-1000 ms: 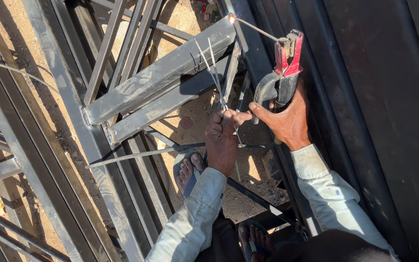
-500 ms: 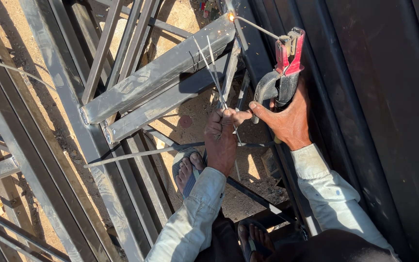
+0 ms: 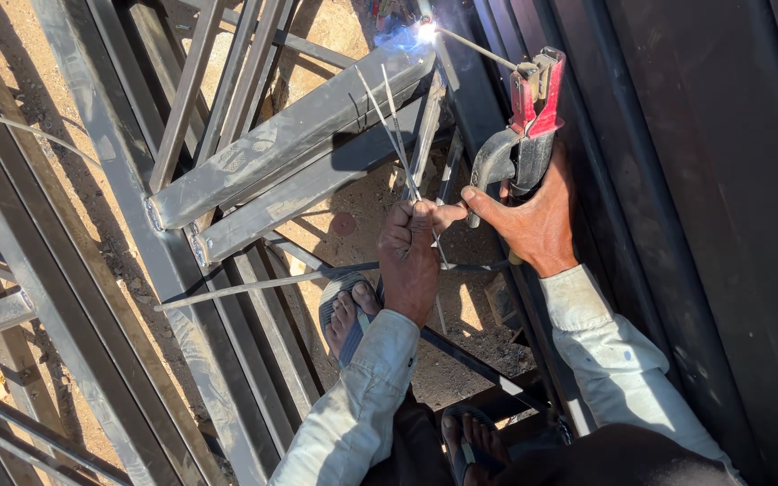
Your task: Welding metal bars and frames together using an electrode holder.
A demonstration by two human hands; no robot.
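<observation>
The right hand [image 3: 533, 220] was wrapped around the grey handle of a red-jawed electrode holder [image 3: 524, 126], its grip pressed tight on that handle with the thumb stretched out toward the other hand. From the holder's clamp a thin welding rod [image 3: 474, 49] ran up and away from the grip, its long axis slanting toward the far left, and its tip met the upper end of a grey steel bar [image 3: 290, 135], where a bright arc [image 3: 425, 31] glowed. So the weld point lay well beyond the right grip, up and to its left, at the far end of the rod.

The left hand [image 3: 411, 256] sat just beside the right, nearer the body, fingers pressed together pinching a small bundle of spare rods [image 3: 389, 117] that fanned upward from the grip toward the same bar. Both forearms, in pale sleeves, reached forward and up, wrists nearly touching. Below the left grip, a foot in a sandal [image 3: 348, 310] rested among the frame's bars on sandy ground.
</observation>
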